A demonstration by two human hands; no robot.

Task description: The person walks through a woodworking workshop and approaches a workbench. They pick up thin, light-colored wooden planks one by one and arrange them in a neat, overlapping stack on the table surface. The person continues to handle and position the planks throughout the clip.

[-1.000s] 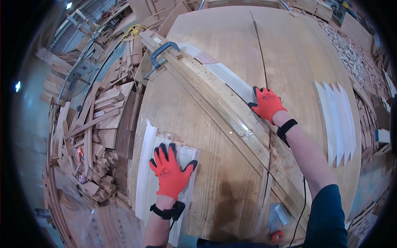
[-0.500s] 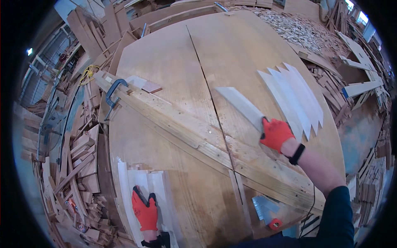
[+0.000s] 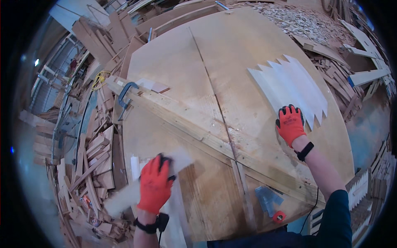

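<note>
My left hand, in a red glove with black fingertips, is closed around a pale board, smeared by motion and lying slantwise across the near left. Beneath it, more white boards rest on the wooden table. On the right, my other red-gloved hand, the right, lies with fingers stretched over the near end of a row of white boards. These lie side by side with slanted ends that make a zigzag edge.
A long timber beam crosses the table diagonally, with a blue C-clamp at its far left end. Near the front lie a metal square and a red tape measure. Wood offcuts are heaped at the left.
My right hand has brought its board right and up against the row, and its fingers now lie flat. My left hand has risen from the near stack with a board.
</note>
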